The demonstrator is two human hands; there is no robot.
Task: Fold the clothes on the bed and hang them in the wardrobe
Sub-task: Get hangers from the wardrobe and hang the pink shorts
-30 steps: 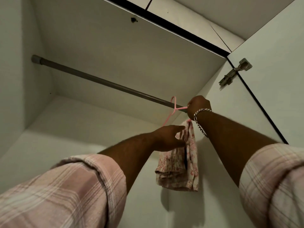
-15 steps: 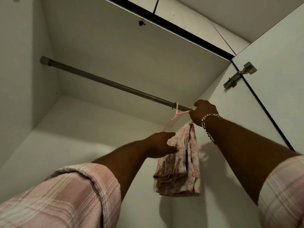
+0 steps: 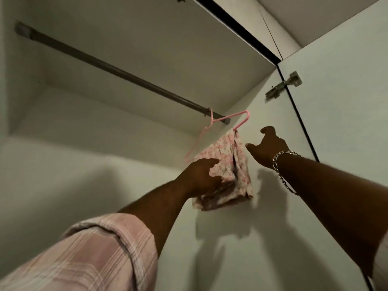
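A pink hanger point(image 3: 222, 120) hooks over the right end of the grey wardrobe rail point(image 3: 117, 72). A folded pink floral garment point(image 3: 231, 164) is draped over the hanger's lower bar and hangs beside the right wall. My left hand point(image 3: 201, 175) touches the garment's left side from below, fingers loosely bent against the cloth. My right hand point(image 3: 266, 145), wearing a chain bracelet, is off the hanger, just right of the garment, with thumb and fingers spread and nothing in them.
The wardrobe's white top panel point(image 3: 168, 38) and back wall point(image 3: 84, 164) surround the rail. The open door with a metal hinge point(image 3: 283, 85) stands at the right. The rest of the rail carries nothing.
My right hand has let go of the hanger and dropped down to the right. The hanger now hangs from the rail by itself. My left hand stays at the garment.
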